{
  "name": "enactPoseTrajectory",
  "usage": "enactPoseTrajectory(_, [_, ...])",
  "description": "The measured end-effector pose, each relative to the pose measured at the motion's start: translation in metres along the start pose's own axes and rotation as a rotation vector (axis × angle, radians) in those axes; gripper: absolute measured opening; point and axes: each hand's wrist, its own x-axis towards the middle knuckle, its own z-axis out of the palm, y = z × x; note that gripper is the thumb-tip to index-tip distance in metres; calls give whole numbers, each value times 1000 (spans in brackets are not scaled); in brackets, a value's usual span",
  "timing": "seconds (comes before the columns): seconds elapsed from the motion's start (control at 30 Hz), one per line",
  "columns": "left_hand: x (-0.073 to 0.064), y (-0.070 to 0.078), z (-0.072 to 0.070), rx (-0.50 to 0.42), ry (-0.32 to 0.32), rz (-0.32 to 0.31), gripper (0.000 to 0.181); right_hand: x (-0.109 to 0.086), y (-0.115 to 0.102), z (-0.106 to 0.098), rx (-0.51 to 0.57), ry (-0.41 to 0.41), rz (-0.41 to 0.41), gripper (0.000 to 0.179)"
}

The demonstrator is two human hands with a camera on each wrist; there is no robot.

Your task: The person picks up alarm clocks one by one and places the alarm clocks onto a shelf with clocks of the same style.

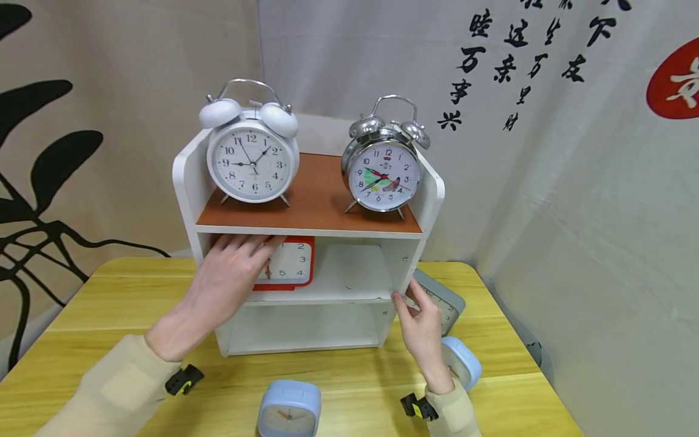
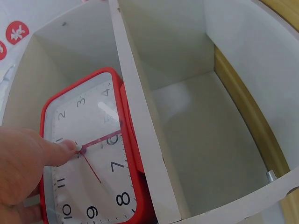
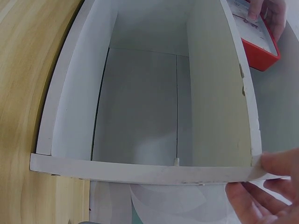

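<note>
My left hand [image 1: 232, 279] reaches into the middle compartment of a small white shelf [image 1: 311, 352] and grips a red square clock [image 1: 297, 258]. In the left wrist view the thumb [image 2: 60, 153] presses on the clock face [image 2: 88, 112], while other fingers go behind the clock's edge, partly hidden. The clock stands on the middle board at the left side. At the shelf's right side, my right hand [image 1: 423, 325] pinches the front edge of the side panel [image 3: 140, 172], thumb and fingers on either face of it.
On the brown top board stand a white twin-bell clock [image 1: 251, 161] and a silver twin-bell clock [image 1: 384, 176]. A grey clock [image 1: 445, 303] leans behind the right hand. One blue clock [image 1: 464, 358] is beside the right wrist, another blue clock [image 1: 289, 406] at the yellow table's [image 1: 349, 388] front.
</note>
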Motion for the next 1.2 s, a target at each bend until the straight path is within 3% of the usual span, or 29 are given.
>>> enactPoseTrajectory(1.2, [-2,-4,-1,8,19,19,55,0,1,-1,-4,-1,0,48])
